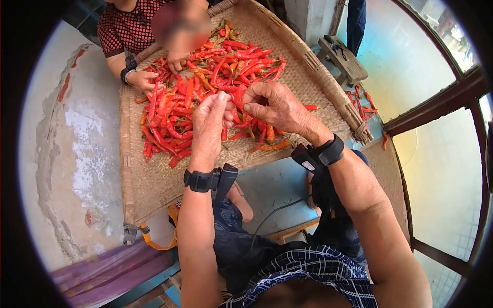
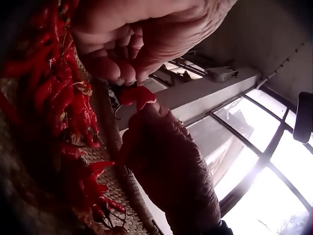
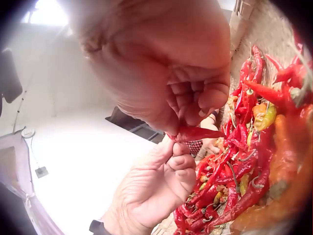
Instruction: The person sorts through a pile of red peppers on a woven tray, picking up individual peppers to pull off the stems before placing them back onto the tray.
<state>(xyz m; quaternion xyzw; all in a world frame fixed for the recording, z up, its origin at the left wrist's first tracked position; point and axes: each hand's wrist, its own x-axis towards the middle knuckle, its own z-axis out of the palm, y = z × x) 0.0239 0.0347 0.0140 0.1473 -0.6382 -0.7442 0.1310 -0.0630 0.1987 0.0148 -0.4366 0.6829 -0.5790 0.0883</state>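
Note:
Both hands meet above a heap of red chili peppers point(image 1: 177, 120) and work on one red chili pepper point(image 3: 201, 133). My left hand point(image 1: 208, 126) pinches one end of it between thumb and fingertips. From the other side my right hand point(image 1: 277, 105) grips the pepper's body with thumb and curled forefinger. In the left wrist view a bent red piece of the chili point(image 2: 138, 96) shows between the two hands, its darker end at the left fingertips. Much of the pepper is hidden behind the right fingers.
The heap lies on a large woven bamboo tray point(image 1: 149, 192) with a raised rim. Across it, another person's hands point(image 1: 177, 60) reach into the peppers. A small wooden bench point(image 1: 343, 61) stands at right, with loose chilies point(image 1: 363, 105) near it. A plastered wall point(image 1: 92, 133) borders the left.

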